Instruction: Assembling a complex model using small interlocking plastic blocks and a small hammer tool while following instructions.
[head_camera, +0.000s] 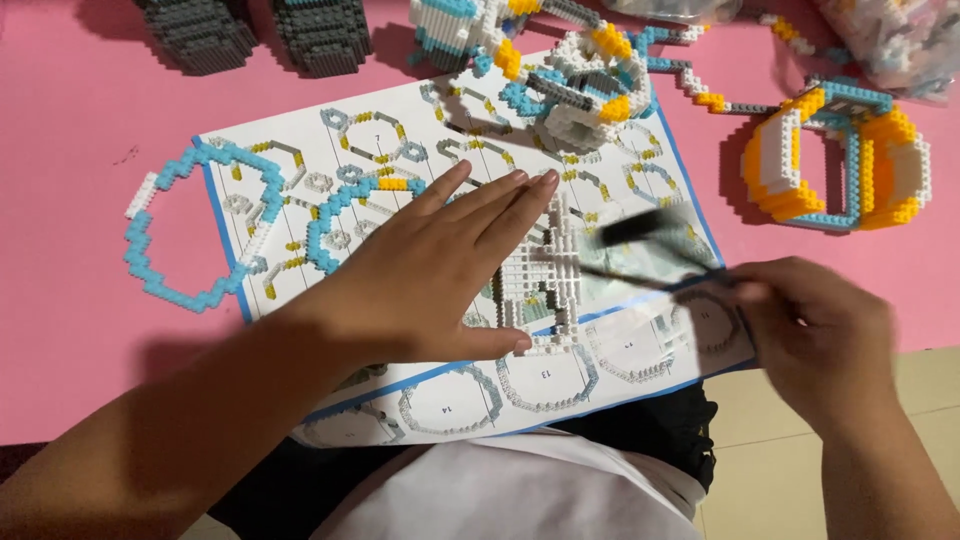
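Your left hand (440, 275) lies flat, fingers together, on the instruction sheet (300, 160), touching the white brick panel (535, 275). Your right hand (820, 335), at 3 o'clock, pinches blurred black tweezers (650, 250) over that panel.

Risk: a fast tweezer stroke could likely knock loose bricks off the panel, and the sheet overhangs the pink table (80, 150) edge.

Farther out: 1 blue brick ring (150, 250) at 9 o'clock, the round white-yellow assembly (590, 90) at 12, crowding the sheet top.

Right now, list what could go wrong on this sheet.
The left hand lies flat beside the white block piece; a nudge could break it. The right hand holds a blurred black tool that might knock it. The sheet overhangs the pink table and could slide.
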